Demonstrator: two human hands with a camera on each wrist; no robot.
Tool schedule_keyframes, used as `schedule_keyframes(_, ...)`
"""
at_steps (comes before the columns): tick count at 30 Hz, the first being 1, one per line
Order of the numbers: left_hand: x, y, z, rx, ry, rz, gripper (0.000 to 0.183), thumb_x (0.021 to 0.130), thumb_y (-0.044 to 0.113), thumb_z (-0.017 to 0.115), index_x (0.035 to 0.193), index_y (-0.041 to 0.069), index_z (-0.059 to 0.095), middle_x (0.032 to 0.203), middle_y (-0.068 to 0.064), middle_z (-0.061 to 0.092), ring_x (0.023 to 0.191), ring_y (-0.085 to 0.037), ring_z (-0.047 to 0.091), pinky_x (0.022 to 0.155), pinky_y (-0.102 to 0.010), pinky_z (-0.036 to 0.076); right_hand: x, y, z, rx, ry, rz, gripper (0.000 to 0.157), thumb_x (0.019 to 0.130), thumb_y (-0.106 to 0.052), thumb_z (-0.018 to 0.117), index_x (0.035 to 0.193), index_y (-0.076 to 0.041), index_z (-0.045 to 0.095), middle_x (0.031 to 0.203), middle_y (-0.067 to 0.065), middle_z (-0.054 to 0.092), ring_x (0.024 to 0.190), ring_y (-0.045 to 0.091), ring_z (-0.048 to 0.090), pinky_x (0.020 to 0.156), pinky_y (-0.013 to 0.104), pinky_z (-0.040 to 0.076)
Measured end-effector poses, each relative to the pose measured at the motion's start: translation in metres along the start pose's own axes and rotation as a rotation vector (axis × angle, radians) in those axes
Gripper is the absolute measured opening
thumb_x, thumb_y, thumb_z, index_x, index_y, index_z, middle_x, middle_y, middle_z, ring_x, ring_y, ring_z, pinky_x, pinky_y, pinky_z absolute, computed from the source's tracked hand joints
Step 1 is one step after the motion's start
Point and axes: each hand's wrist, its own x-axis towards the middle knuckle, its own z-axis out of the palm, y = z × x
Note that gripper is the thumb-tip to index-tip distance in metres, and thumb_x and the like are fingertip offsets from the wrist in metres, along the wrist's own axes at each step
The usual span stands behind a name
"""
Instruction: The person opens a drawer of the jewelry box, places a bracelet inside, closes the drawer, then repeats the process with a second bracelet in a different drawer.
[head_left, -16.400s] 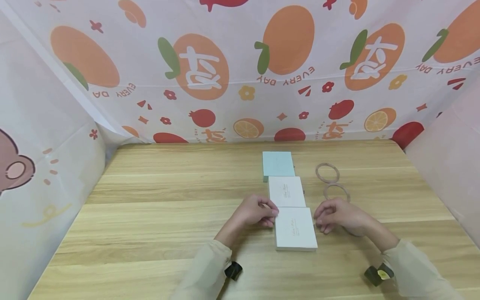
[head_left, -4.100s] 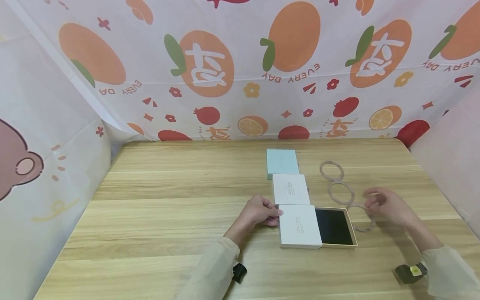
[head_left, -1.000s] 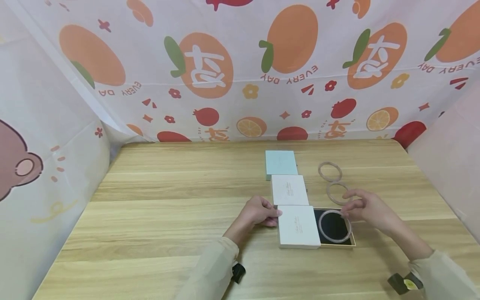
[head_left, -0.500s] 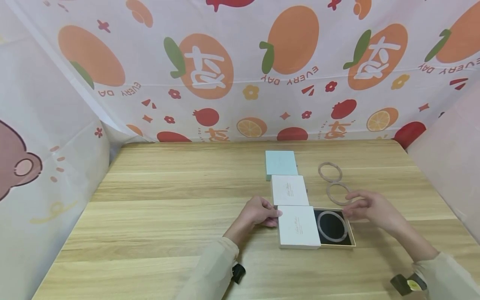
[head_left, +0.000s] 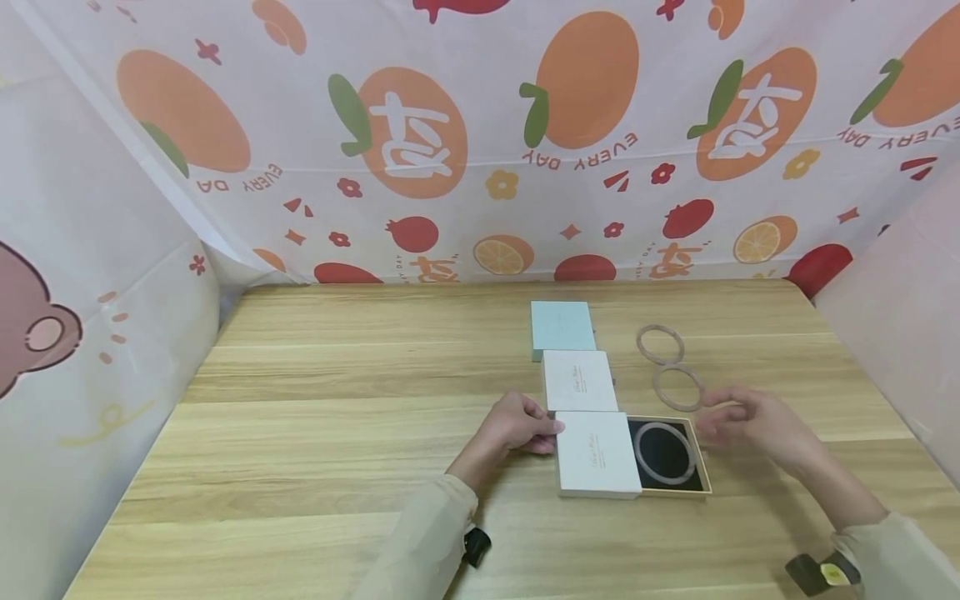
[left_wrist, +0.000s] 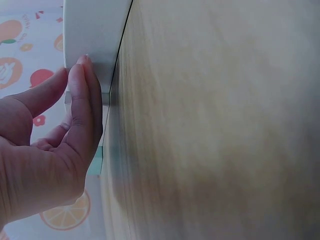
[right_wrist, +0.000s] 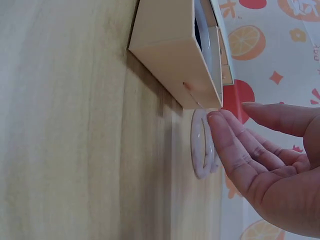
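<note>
A white drawer box (head_left: 597,452) stands nearest me, its black-lined tray (head_left: 701,488) slid out to the right. One pinkish-grey bangle (head_left: 638,454) lies in the tray. My left hand (head_left: 519,423) presses the box's left side with nearly straight fingers, thumb at the top edge. Just off the tray's right end is my right hand (head_left: 757,425), thumb spread from the fingers, nothing in its grasp. In the right wrist view, a thin cord (right_wrist: 192,94) runs from the tray's end toward its fingertips. Two more bangles, a nearer one (head_left: 657,390) and a farther one (head_left: 681,342), lie on the table.
Behind the near box a second white box (head_left: 577,380) and a light blue box (head_left: 562,325) line up edge to edge, both shut. The wooden table (head_left: 322,433) ends at a fruit-print cloth (head_left: 450,208) at the back.
Since the oldest frame, the near box's tray has come out and a bangle has gone from the table into it. Lately my right hand let go of that bangle and moved right.
</note>
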Motion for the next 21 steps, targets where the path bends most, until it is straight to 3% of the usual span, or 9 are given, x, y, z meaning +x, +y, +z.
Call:
schedule_keyframes(5,0.001,0.000,0.000,0.009,0.002,-0.007,0.011,0.079,0.001,0.069,0.077,-0.006,0.061,0.065,-0.013,0.062,0.050,-0.013,0.061,0.055,-0.027,0.056,0.001,0.007,-0.002,0.111,-0.092,0.003,0.026,0.084,0.010,0.054,0.109,0.011,0.046,0.090,0.019,0.066,0.079,0.023,0.065,0.070,0.036,0.056)
schedule_keyframes(11,0.000,0.000,0.000,0.004,-0.001,-0.005,0.010,0.079,0.000,0.069,0.078,-0.006,0.061,0.065,-0.013,0.062,0.050,-0.013,0.060,0.054,-0.027,0.056,0.000,0.012,-0.001,0.091,-0.118,0.059,0.040,0.084,0.009,0.054,0.114,0.023,0.032,0.092,0.021,0.064,0.079,0.024,0.065,0.072,0.037,0.056)
schedule_keyframes(21,0.001,0.000,0.000,-0.013,-0.003,-0.012,0.011,0.079,0.000,0.069,0.079,-0.006,0.060,0.065,-0.013,0.062,0.049,-0.012,0.059,0.054,-0.027,0.056,-0.001,0.016,0.000,0.146,-0.171,0.082,0.045,0.083,0.007,0.055,0.116,0.023,0.029,0.091,0.020,0.063,0.081,0.027,0.065,0.074,0.042,0.054)
